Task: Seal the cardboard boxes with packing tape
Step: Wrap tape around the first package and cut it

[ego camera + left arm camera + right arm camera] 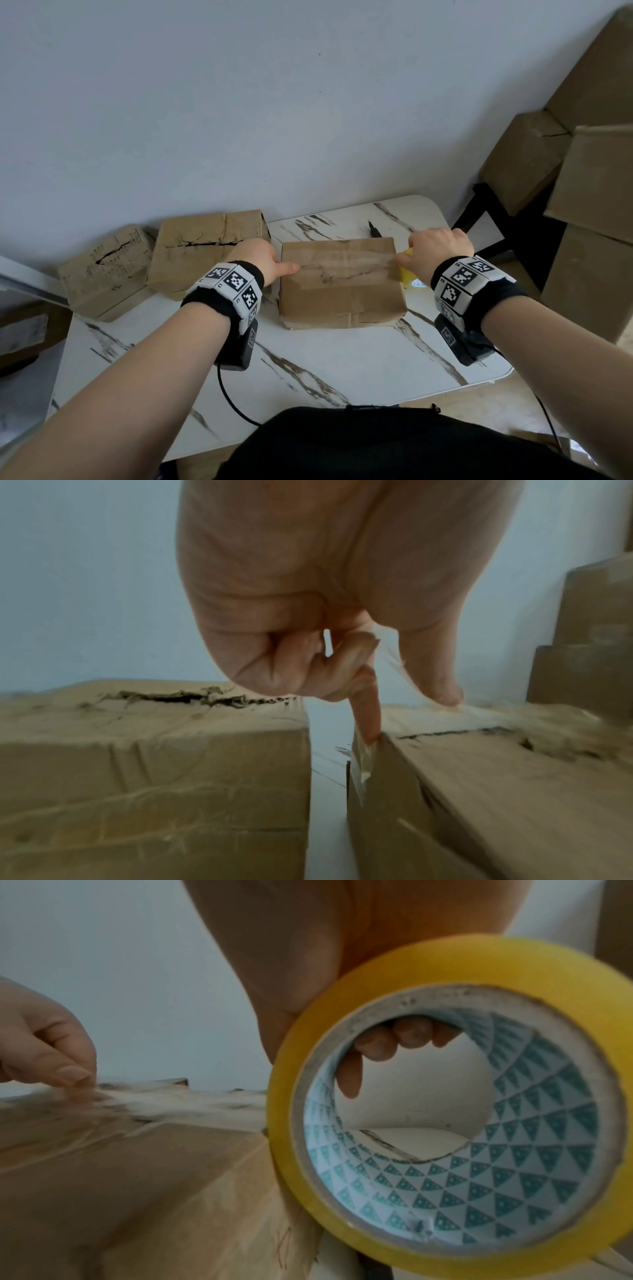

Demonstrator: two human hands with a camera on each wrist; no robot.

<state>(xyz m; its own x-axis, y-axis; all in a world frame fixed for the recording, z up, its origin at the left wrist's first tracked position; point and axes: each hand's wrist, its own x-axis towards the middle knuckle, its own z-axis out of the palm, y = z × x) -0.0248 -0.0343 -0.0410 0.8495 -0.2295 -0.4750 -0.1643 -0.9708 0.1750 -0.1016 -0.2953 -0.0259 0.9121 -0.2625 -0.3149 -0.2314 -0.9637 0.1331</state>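
Note:
A flat cardboard box (342, 294) lies mid-table, and a clear strip of tape (342, 260) runs across its cracked top seam. My left hand (284, 269) is at the box's left edge. In the left wrist view its thumb (435, 680) presses the tape onto the top. The straight index finger (369, 715) presses the tape end against the side, and the other fingers are curled. My right hand (407, 258) grips a yellow tape roll (407, 274) at the box's right edge. Its fingers (394, 1042) curl through the roll's (284, 1150) core.
Two more boxes with torn open seams (205, 250) (106, 270) stand at the back left of the marble table (308, 370). A small dark tool (375, 229) lies behind the box. A black chair (496, 219) and stacked boxes (589, 192) stand to the right.

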